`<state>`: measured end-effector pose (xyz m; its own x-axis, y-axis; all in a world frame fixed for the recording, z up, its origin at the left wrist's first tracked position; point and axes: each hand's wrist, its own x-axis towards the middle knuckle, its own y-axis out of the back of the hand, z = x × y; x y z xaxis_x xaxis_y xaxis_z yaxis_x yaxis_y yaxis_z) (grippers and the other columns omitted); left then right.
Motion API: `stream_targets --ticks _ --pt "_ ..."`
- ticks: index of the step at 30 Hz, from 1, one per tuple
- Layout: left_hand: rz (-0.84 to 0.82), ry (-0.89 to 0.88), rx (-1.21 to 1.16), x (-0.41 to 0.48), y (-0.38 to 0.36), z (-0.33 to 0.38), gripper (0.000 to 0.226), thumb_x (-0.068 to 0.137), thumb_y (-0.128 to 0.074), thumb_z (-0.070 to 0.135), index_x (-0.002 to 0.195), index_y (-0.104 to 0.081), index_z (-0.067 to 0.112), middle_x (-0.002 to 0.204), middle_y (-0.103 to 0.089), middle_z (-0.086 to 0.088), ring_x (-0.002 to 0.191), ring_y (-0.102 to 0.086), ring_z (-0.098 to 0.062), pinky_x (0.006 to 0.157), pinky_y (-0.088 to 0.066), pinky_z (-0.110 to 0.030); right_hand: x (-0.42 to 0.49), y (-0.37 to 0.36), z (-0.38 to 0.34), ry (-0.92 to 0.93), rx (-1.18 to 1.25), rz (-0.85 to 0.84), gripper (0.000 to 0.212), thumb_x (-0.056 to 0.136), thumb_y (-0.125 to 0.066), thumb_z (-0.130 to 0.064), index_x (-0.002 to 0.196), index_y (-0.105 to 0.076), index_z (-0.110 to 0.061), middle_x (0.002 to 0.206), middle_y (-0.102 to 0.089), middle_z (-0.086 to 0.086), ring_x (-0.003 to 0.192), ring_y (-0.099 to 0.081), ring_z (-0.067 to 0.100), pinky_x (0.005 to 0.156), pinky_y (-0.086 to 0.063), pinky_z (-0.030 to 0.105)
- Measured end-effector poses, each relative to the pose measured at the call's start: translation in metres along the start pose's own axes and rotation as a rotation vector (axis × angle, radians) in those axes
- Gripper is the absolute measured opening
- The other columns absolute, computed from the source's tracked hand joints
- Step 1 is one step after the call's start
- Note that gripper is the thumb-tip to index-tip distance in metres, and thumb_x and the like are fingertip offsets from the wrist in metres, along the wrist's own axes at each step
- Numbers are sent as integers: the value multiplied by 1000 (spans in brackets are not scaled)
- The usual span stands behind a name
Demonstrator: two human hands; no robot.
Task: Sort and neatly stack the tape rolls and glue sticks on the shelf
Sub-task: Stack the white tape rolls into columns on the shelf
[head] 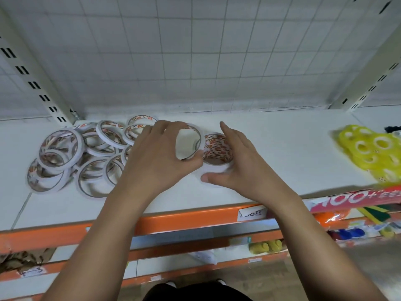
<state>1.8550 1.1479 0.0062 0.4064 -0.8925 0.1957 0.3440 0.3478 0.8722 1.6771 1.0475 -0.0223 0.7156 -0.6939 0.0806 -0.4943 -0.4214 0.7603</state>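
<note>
A loose heap of several thin white tape rolls with red-printed cores lies at the left of the white shelf. My left hand grips one thin white roll, holding it tilted on edge at the shelf's middle. Right beside it stands a short stack of white rolls with a red-printed inside. My right hand cups that stack from the right, thumb at its front base, fingers straight along its side. No glue sticks are in view.
A pile of yellow tape rolls lies at the shelf's right end. An orange front rail with a handwritten label edges the shelf. Lower shelves hold packaged goods. A white grid panel forms the back wall.
</note>
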Motion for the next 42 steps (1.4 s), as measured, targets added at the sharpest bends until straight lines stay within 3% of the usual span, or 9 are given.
stream_targets --ticks 5,9,16,23,26,30,34,39,42 --pt "-50 -84 42 12 -8 36 73 68 -50 69 132 -47 33 130 -52 8 116 -46 -21 98 -39 -38 -5 14 15 -44 59 -8 121 67 -82 -57 157 -9 -24 150 -32 -14 135 -35 4 104 -30 18" --pt "-98 -135 117 20 -20 55 75 75 -53 68 138 -43 29 134 -50 5 119 -44 -23 98 -36 -37 -12 19 25 -79 99 -13 121 62 -83 -61 156 -15 -27 151 -36 -13 133 -38 1 110 -37 27" --pt "-146 -121 173 22 -34 58 80 75 -50 69 141 -41 25 136 -49 4 122 -41 -23 100 -35 -37 -17 18 32 -25 149 -15 95 65 -85 -53 144 -33 -42 128 -45 -25 116 -45 -8 98 -39 15" --pt "-204 -96 -15 12 -22 39 106 68 -61 76 152 -23 25 154 -30 6 138 -27 -19 109 -28 -35 -12 19 32 14 196 7 79 68 -81 -56 137 -44 -45 128 -56 -24 116 -53 -4 98 -46 22" --pt "-200 -55 -67 4 -17 25 106 65 -65 77 149 -31 22 147 -42 4 131 -39 -17 101 -34 -32 -8 18 30 9 206 11 78 69 -80 -58 137 -46 -41 128 -58 -23 117 -53 -3 101 -48 30" --pt "-185 -76 -174 -5 -16 19 82 70 -74 58 139 -45 23 129 -59 7 103 -51 -4 74 -38 -16 -7 16 28 26 218 -12 77 70 -81 -54 137 -46 -39 127 -59 -24 117 -54 -4 102 -48 32" --pt "-176 -39 -191 -5 -21 13 82 68 -77 55 138 -46 25 126 -61 6 112 -57 -11 81 -44 -27 -8 17 28 12 205 -5 78 69 -83 -50 137 -46 -39 128 -58 -23 116 -54 -4 103 -48 31" --pt "-139 -46 -166 -6 -23 13 74 69 -78 53 133 -52 26 121 -65 4 91 -52 -4 75 -37 -23 -9 18 28 9 200 -1 76 70 -84 -45 137 -50 -34 128 -61 -18 115 -57 -2 103 -48 27" --pt "-107 -71 -84 -9 -26 14 73 71 -74 58 132 -52 24 121 -66 1 104 -59 -14 72 -32 -22 -12 18 28 18 130 9 75 72 -83 -48 138 -50 -32 130 -62 -14 115 -58 1 103 -48 29"
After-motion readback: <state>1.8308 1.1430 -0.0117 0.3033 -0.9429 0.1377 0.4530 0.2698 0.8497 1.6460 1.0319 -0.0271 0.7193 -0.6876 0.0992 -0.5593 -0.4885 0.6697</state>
